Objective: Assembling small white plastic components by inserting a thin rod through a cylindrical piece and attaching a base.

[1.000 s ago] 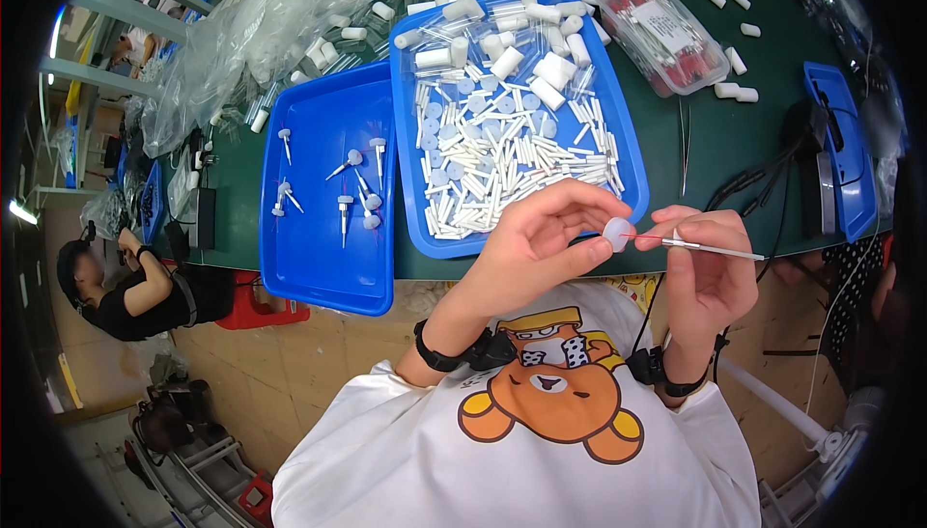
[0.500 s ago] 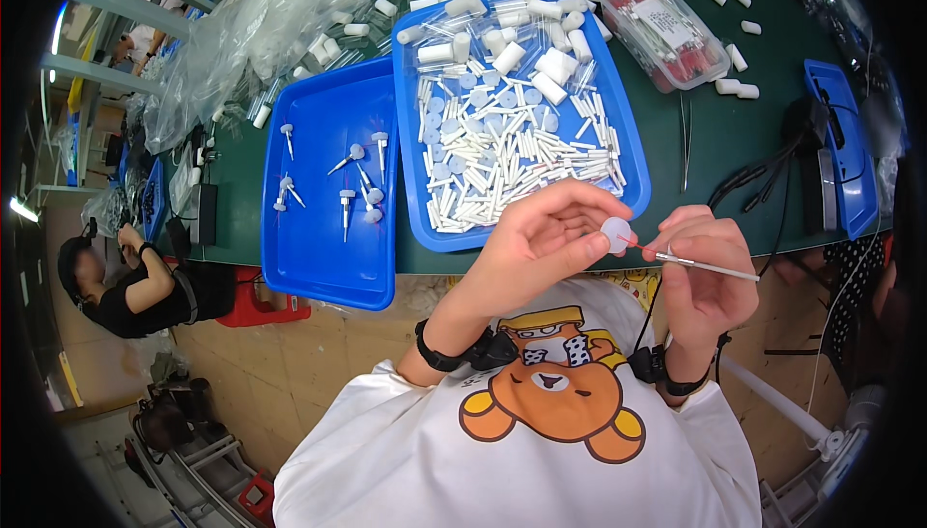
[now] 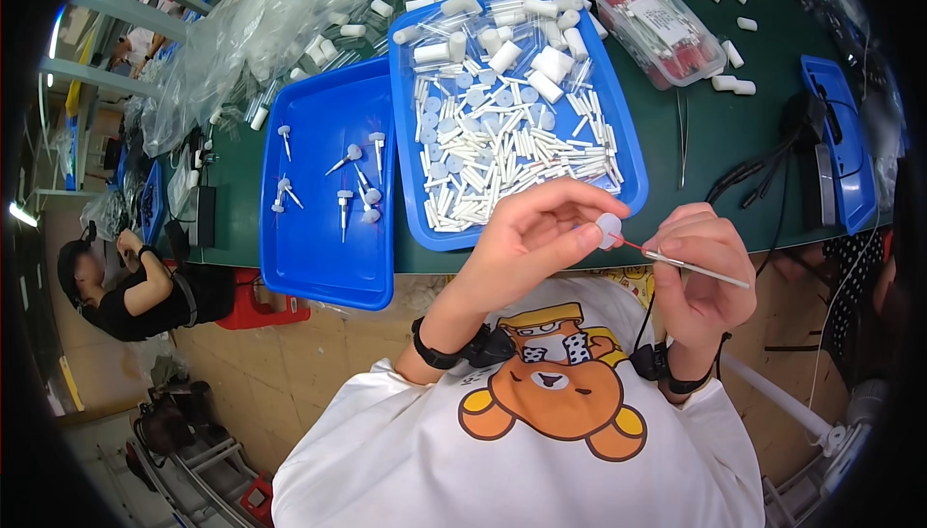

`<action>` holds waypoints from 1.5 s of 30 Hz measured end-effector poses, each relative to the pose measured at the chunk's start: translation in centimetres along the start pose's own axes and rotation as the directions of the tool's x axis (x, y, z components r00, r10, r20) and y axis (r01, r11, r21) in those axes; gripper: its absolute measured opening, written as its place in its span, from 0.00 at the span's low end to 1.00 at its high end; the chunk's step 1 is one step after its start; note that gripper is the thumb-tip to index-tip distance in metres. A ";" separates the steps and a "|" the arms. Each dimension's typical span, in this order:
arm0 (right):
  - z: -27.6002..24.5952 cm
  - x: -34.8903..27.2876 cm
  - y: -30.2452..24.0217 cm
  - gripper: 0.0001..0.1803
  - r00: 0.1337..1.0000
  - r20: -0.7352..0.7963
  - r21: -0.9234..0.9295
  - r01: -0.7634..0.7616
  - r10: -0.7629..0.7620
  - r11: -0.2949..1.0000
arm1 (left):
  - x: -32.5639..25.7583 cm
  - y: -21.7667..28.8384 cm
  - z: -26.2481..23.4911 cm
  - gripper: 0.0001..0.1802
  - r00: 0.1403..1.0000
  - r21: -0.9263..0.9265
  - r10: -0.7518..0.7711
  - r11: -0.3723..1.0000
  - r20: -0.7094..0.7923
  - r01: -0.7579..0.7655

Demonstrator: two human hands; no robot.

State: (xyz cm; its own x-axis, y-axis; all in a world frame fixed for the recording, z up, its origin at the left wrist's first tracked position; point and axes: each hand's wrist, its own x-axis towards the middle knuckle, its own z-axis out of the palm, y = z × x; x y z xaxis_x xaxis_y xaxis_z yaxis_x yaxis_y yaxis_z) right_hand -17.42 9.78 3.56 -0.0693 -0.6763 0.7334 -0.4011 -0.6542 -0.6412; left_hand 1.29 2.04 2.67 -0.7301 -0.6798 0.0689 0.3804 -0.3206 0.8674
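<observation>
My left hand (image 3: pixel 536 243) pinches a small white round cap (image 3: pixel 608 230) between thumb and fingers, just in front of my chest. My right hand (image 3: pixel 700 277) grips a thin white stick (image 3: pixel 697 266) whose red tip points into the cap. Both hands hover over the near edge of the green table (image 3: pixel 734 142). Right above them lies a blue tray (image 3: pixel 618 132) heaped with white sticks, round caps and short tubes.
A second blue tray (image 3: pixel 319 258) on the left carries several assembled white pins. A clear lidded box (image 3: pixel 657 26) with red parts, clear plastic bags (image 3: pixel 251 36), black cables (image 3: pixel 763 180) and a blue holder (image 3: pixel 840 142) lie around. Another person (image 3: pixel 135 282) sits at far left.
The stick's tip has moved closer to the cap, now touching it. Both hands shifted slightly; the head view drifted a little.
</observation>
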 end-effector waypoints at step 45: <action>0.3 0.8 -0.6 0.11 0.919 0.103 0.001 -0.384 0.382 0.923 | 0.9 0.1 -1.1 0.17 0.973 0.368 0.224 0.902 0.047 -0.225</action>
State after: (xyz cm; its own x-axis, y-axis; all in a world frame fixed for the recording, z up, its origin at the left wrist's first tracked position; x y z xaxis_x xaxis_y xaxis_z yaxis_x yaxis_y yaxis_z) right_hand -16.92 9.49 4.48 -0.1227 -0.9057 0.4058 -0.3426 -0.3451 -0.8738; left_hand 1.33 0.65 2.29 -0.6519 -0.7029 0.2846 0.2990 0.1066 0.9483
